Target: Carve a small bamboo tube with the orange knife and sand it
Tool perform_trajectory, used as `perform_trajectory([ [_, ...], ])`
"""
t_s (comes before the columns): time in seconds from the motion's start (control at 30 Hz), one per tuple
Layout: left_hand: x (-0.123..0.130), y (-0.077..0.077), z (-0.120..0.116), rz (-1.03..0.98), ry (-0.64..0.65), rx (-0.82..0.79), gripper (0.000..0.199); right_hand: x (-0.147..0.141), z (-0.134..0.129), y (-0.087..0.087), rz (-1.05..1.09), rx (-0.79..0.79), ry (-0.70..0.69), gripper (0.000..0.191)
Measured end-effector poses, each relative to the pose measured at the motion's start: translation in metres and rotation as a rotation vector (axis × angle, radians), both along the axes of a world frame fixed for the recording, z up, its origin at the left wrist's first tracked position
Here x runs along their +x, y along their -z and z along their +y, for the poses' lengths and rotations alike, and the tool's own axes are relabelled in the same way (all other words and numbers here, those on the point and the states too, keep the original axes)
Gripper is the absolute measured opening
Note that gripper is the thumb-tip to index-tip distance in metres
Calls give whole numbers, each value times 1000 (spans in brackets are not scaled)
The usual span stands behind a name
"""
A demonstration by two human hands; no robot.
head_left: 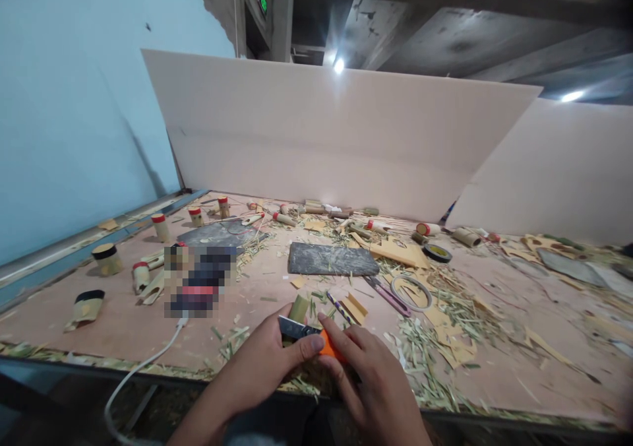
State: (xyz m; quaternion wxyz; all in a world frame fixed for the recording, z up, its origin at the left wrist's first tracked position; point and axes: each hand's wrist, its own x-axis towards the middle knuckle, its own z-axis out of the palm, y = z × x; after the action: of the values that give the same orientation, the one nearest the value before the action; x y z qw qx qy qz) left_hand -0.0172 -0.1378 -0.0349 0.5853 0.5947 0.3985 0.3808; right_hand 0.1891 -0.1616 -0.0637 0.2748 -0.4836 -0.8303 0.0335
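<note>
My left hand (267,357) is closed around a short greenish bamboo piece (299,308), whose upper end sticks up above the fingers. An orange-handled utility knife (330,347) is gripped in my right hand (370,370). Its dark blade lies across the bamboo, pointing left, and my left thumb presses near the handle's front. Both hands are close together over the table's front edge. The lower part of the bamboo is hidden. Just beyond the hands lie a purple-and-white patterned pen-like stick (340,307) and a folded tan paper piece (355,309).
A dark flat slab (333,259) lies ahead. To its right are a pink-handled tool (388,296), a pale ring (430,294) and a black tape roll (437,253). Bamboo shavings (430,353) cover the right side. Several red- or black-rimmed bamboo tubes (159,228) and a white cable (148,365) are left.
</note>
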Motion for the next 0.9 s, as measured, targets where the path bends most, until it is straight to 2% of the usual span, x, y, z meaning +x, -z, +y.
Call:
perform_trajectory([
  [0.13,2,2,-1,54,-34,-14,37,1,2,2,41,50,24,42],
  [0.27,4,6,-1,105,-10,28,40,3,5,5,196,119,238,46],
  [0.33,4,7,-1,101,-1,25,42,4,5,6,224,132,288,49],
  [0.53,0,8,-2,-22,27,-205,48,2,4,6,180,140,263,47],
  [0.73,-6,8,-6,-37,-9,-72,45,3,5,7,149,134,273,47],
  [0.9,-4,9,-3,-91,-92,-106,46,3,5,9,161,122,279,47],
])
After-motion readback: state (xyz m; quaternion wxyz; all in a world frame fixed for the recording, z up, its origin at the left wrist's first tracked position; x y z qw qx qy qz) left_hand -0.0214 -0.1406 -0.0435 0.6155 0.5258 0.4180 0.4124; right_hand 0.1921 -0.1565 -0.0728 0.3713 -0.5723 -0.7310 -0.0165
